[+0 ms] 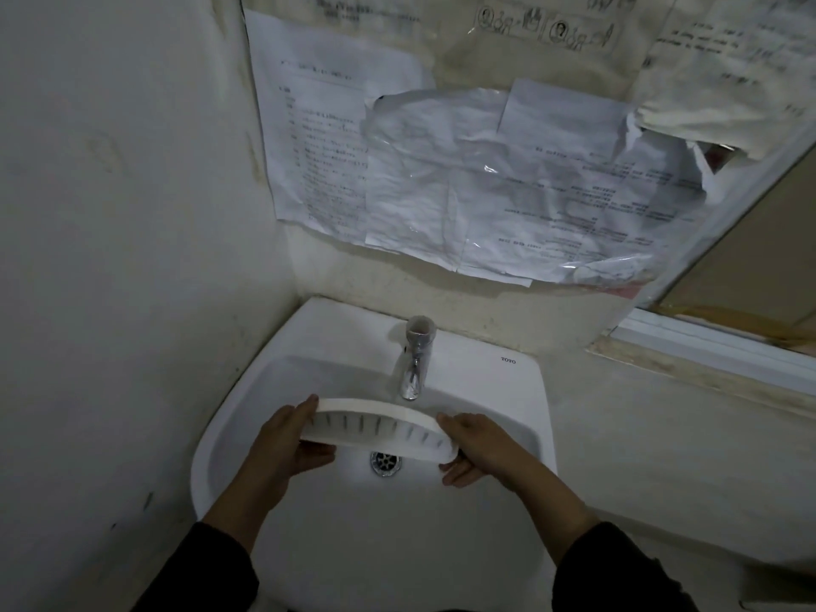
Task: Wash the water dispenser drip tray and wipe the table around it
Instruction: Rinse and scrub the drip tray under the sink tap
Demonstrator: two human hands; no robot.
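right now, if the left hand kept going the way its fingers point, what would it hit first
The left hand grips the drip tray and points up-right, toward the far side of the sink. Past the tray, the faucet is probably the first thing in line, though depth is hard to judge.

A white ceramic wash basin [525, 390] is fixed in the corner, its left edge against the side wall and its far edge against the back wall. A chrome tap [415, 360] stands on the far deck at the middle, spout reaching over the bowl. A chrome drain [386, 463] sits at the bottom of the bowl, nearer than the tap. A small maker's mark [508, 360] is printed on the deck right of the tap.
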